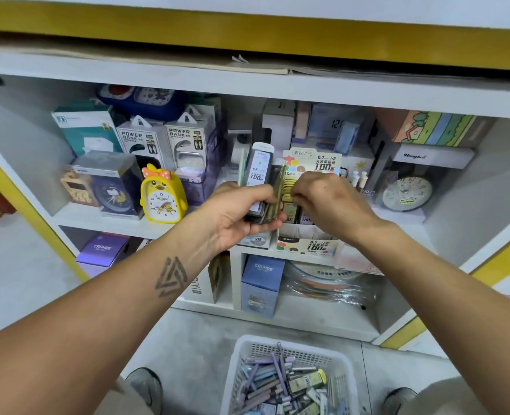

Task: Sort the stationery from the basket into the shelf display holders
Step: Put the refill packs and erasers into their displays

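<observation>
Head view, left hand (241, 214) gripping stacked lead cases (259, 172), right hand (325, 202) pinching one at display holder (307, 244), basket (289, 381) on floor below.

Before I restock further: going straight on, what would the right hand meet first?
Probably the lead cases in the holder; the right hand already reaches over it, though depth is unclear.

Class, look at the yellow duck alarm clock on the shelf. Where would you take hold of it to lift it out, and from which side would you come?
Grip the yellow duck alarm clock across its rounded body, just below the orange bow, coming from the open shelf front. It stands upright; the dark boxed clock sits close on its left and the power bank boxes stand behind, so the front and top look the freest approach.
</observation>
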